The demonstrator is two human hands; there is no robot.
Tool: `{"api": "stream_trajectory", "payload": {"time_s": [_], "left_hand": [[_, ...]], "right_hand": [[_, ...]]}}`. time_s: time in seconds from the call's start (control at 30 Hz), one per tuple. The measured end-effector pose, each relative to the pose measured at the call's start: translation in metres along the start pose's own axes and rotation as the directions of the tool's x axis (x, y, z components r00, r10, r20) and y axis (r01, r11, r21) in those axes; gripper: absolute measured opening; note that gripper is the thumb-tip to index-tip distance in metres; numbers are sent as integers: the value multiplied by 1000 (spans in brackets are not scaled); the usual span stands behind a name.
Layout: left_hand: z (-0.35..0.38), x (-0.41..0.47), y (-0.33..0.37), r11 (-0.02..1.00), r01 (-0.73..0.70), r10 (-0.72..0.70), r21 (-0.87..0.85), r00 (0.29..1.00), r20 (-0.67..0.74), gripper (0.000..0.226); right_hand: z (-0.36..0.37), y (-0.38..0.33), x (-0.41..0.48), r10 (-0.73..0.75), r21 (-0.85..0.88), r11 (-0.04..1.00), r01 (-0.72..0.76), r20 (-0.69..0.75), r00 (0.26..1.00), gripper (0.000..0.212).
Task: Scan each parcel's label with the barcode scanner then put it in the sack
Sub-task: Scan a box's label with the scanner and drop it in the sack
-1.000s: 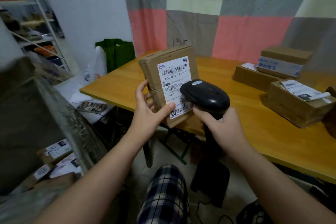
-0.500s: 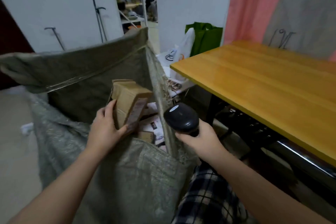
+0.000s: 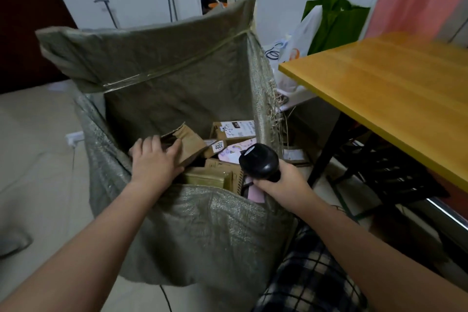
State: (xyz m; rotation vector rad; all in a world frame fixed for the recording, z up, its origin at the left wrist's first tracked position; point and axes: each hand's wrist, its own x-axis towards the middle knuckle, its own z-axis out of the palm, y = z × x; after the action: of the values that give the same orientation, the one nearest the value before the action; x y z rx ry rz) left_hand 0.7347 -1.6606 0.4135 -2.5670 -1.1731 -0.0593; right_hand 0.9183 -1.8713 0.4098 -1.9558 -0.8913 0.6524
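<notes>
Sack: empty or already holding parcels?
Partly full. Several labelled boxes lie inside the sack, below its rim; the left hand holds a brown parcel atop them. The right hand grips the barcode scanner.

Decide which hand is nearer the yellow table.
Right. The right hand, gripping the scanner, is at the sack edge beside the table; the left hand holds a parcel farther left.

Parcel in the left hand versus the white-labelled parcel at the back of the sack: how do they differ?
The held parcel sits tilted, no label showing, left hand gripping it; the white-labelled parcel lies flatter, label up, untouched. Both are brown cardboard inside the sack.
</notes>
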Motion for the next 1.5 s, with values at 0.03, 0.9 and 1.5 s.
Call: {"api": "stream_trajectory", "payload": {"time_s": [0.03,0.9,1.5], "left_hand": [[-1,4,7,1000,1,-1,14,999,38,73],[-258,-81,425,347,-868,674,-354,493,-550,49],[-347,-134,639,-22,-129,877,-991,474,-82,86]], "right_hand": [[1,0,0,-3,-12,1000,3,-17,1000,28],[-275,53,-249,183,206,978,15,-897,403,10],[-368,86,-379,436,441,869,225,-897,71,14]]}}
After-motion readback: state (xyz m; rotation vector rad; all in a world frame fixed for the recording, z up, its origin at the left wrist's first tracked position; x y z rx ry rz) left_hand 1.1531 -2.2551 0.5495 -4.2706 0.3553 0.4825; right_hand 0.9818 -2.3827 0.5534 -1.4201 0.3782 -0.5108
